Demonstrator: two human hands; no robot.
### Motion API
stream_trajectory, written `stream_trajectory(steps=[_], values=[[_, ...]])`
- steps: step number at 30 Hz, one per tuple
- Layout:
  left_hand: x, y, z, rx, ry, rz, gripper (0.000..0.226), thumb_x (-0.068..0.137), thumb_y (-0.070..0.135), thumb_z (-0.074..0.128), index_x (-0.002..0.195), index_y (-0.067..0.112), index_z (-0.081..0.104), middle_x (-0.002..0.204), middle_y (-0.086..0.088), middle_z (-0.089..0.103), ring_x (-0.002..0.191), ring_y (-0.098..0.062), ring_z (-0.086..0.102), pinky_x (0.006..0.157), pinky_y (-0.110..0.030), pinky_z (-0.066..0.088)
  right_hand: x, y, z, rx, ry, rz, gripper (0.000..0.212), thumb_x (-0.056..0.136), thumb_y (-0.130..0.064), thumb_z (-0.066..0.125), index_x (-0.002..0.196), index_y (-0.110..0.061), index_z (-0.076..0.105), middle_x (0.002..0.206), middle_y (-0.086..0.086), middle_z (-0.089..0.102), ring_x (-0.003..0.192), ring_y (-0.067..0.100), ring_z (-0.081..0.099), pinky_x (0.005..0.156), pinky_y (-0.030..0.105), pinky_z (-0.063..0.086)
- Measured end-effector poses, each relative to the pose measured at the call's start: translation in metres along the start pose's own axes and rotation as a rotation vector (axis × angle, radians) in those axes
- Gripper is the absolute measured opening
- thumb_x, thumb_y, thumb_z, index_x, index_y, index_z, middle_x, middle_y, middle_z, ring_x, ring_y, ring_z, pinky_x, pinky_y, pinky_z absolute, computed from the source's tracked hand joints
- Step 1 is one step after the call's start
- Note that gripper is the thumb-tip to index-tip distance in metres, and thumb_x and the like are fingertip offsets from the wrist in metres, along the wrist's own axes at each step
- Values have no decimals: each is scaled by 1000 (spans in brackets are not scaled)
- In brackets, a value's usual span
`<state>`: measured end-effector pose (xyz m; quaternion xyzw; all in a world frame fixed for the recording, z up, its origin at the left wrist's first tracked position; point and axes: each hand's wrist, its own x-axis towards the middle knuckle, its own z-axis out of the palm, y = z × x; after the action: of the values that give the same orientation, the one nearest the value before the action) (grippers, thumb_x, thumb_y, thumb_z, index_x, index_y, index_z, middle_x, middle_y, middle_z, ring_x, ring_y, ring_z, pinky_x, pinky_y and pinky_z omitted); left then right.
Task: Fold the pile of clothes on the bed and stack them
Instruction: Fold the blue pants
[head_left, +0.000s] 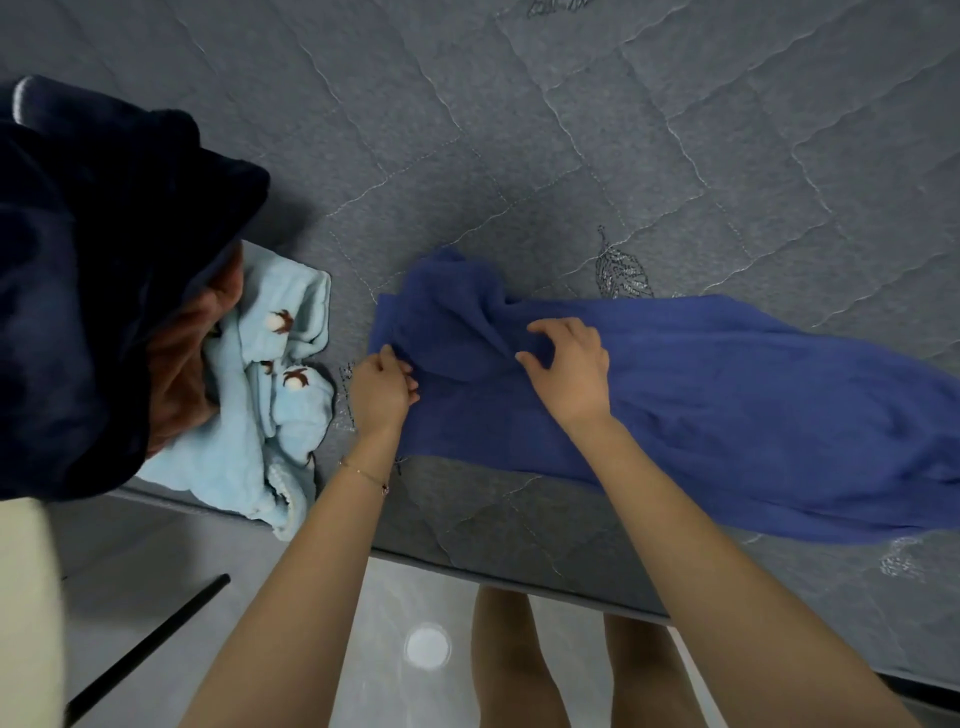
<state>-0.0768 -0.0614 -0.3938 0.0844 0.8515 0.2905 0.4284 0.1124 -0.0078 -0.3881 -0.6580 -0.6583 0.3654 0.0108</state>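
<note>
Nearest to the viewer from the blue garment (753, 405), the person's bare legs (506, 660) stand on a glossy pale floor (156, 561). A black rod (150, 644) lies slantwise on the floor, well to the garment's left, beside a blurred cream object (26, 597). The grey quilted bedcover (519, 156) ends in a straight edge just on the near side of the garment, leaving a narrow bare strip between the garment's near hem and the drop. The garment lies spread across this near part of the bed, its right end running out past the picture's edge. The left hand (382, 389), with a thin bracelet (363, 474) at the wrist, has its fingers curled together and pinching the garment's left edge. The right hand (569, 364) sits on the garment's rumpled left part, fingers bent and spread, thumb and forefinger clamped on a raised fold. Left of the garment, apart from it, a light-blue fleece piece (254, 441) with cotton-boll motifs lies crumpled at the bed edge, partly under a brown garment (179, 374) and a bulky navy fleece garment (93, 260). An embroidered leaf (621, 270) shows just beyond the garment's far hem, with open quilt stretching farther back.
</note>
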Motion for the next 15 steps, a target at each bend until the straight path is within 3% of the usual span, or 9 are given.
stream_trajectory(steps=[5, 9, 11, 13, 15], values=[[2, -6, 2, 75, 1, 90, 31, 97, 47, 49, 90, 17, 51, 89, -4, 63, 78, -22, 60, 74, -36, 49, -14, 4, 18, -58, -59, -2, 34, 86, -35, 69, 116, -20, 61, 120, 0, 52, 114, 22, 44, 92, 30, 28], [8, -8, 4, 189, 54, 270, 14, 96, 20, 58, 86, 10, 53, 78, 2, 56, 79, -18, 54, 69, -26, 39, -24, 7, 27, -94, 2, -66, 40, 84, -31, 71, 120, -19, 59, 123, 3, 50, 117, 23, 41, 93, 30, 26], [8, -9, 2, 111, 122, 300, 13, 98, 12, 51, 86, 9, 50, 76, 6, 51, 80, -16, 51, 70, -24, 37, -29, 8, 29, -100, 36, -61, 49, 82, -31, 72, 127, -20, 56, 127, 4, 48, 122, 24, 39, 99, 32, 26], [3, -7, -1, -105, 161, 261, 14, 102, 12, 44, 88, 13, 46, 85, 3, 52, 84, -15, 52, 74, -29, 48, -32, 10, 29, -113, 28, -40, 60, 82, -34, 73, 135, -21, 50, 136, 5, 43, 130, 25, 35, 107, 35, 24], [-5, -9, -5, -241, 184, 243, 21, 104, 12, 38, 85, 21, 41, 92, 0, 52, 82, -10, 56, 68, -27, 57, -36, 13, 29, -161, -40, -26, 71, 83, -37, 71, 145, -23, 39, 149, 6, 32, 139, 25, 26, 115, 40, 17]])
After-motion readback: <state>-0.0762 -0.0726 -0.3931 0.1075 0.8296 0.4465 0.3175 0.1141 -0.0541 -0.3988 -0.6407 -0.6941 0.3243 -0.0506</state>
